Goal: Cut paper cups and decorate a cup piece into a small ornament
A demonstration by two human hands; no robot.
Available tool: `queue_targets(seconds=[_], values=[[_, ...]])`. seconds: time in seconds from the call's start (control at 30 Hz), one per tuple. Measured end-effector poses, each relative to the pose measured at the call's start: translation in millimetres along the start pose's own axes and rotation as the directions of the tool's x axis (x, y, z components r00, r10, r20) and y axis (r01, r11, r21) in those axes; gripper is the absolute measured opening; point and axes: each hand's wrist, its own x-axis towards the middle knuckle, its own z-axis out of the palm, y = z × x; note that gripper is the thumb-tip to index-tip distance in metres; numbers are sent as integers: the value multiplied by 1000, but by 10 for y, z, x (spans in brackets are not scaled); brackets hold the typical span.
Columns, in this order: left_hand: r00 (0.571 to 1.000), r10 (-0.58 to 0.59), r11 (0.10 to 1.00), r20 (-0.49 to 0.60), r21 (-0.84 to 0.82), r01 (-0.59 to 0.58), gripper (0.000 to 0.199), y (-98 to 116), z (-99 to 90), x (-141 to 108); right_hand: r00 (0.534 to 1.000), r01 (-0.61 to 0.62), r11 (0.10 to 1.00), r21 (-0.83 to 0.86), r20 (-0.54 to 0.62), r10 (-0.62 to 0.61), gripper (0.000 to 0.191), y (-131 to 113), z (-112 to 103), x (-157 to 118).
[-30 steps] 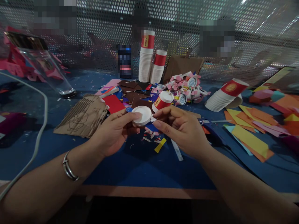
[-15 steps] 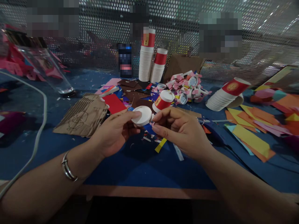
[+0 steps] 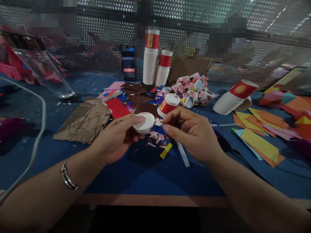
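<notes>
White round piece (image 3: 145, 121) is shifting away from my right hand (image 3: 195, 136), whose fingers are curling, grip unclear; my left hand (image 3: 116, 139) is pinching it above the table (image 3: 150, 181); paper cups (image 3: 150, 66) are nesting in a tall rear stack

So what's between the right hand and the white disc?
In the head view, an open gap separates white disc and right hand, with paper scraps visible beyond.

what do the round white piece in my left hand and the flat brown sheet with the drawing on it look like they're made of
White piece: probably matte paper, like the paper cups nearby.
Brown sheet: corrugated cardboard, dull and unglazed; parallel ridges show.
</notes>
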Motion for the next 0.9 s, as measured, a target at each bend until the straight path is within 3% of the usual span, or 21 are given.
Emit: queue_targets(seconds=[0.33,0.47,0.57,0.7,0.8,0.9], values=[[998,-31,1000,50,-1,31,30,9,-8,-6,999,36,999,-14,3,-36,5,58,-5,0],[999,-2,1000,48,31,1,31,5,-9,-6,989,133,982,-132,-54,-141,3,66,12,-34],[999,23,999,46,44,-26,31,-15,-18,-1,948,284,912,-294,-56,-314,5,46,22,-56],[997,28,998,67,59,-32,30,-44,-20,6,855,493,766,-411,70,-513,8,28,27,-62],[997,-7,997,73,80,1,28,-43,2,-1,824,552,712,-434,152,-546,8,53,35,-60],[997,-23,996,71,90,17,26,-37,25,-14,822,561,706,-432,188,-538,8,81,37,-60]])
